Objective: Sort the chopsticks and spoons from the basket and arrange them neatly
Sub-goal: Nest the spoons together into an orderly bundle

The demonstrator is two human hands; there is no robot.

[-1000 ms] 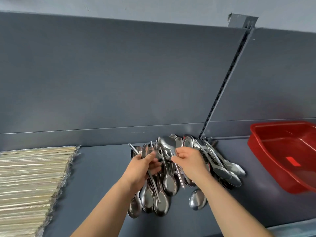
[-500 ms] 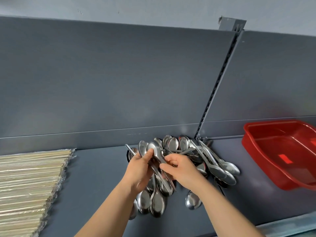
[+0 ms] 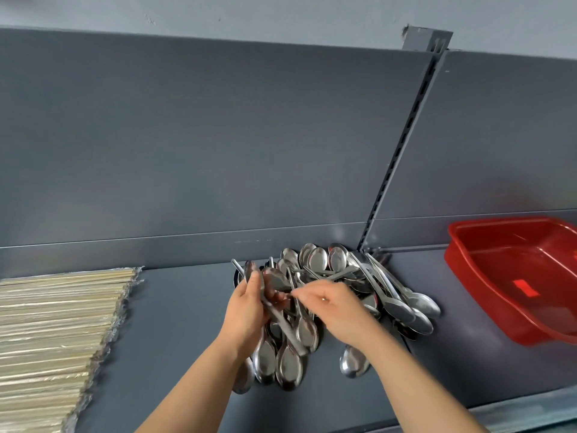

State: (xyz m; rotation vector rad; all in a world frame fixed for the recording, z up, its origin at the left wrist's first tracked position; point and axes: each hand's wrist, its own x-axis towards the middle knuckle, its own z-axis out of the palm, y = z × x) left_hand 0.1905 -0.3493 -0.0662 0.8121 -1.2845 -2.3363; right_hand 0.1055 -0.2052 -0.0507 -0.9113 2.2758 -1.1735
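**Both hands on spoon bunch, mid-shelf**

Two bare forearms came up from the bottom edge, from 7 and 5 o'clock, and converged at centre over the grey shelf [image 3: 175, 339].

L hand [image 3: 246, 310] stood thumb-side up w/ the wrist straight. Its fingers were curled round the handles of a held bunch [image 3: 282, 360] of steel spoons, thumb pressed along the top. The bunch's bowls hung toward 6 o'clock, fanned out below the fist; whether they touched the shelf couldn't be told.

R hand [image 3: 335, 307] lay palm-down, knuckles up, reaching toward 9 o'clock at the L hand. Its fingertips were drawn together, pinching a thin handle at the top of the same bunch.

One loose spoon [image 3: 354, 364] lay bowl-up on the shelf under the R wrist, at 5 o'clock of the hands.

Just behind the hands, at 12 to 2 o'clock, sat the unsorted spoon pile [image 3: 331, 264]: bowls and handles crossed at all angles, its far edge against the back panel [image 3: 218, 151].

Chopsticks [image 3: 56, 323] lay in a flat, parallel stack at 9 o'clock, well apart from the pile, tips roughly even.

Red basket [image 3: 487, 254] sat at 3 o'clock on the shelf, apart from the pile; no cutlery seen in the part inside the frame.

A slotted upright [image 3: 402, 151] ran up the panel from behind the pile toward 1 o'clock.
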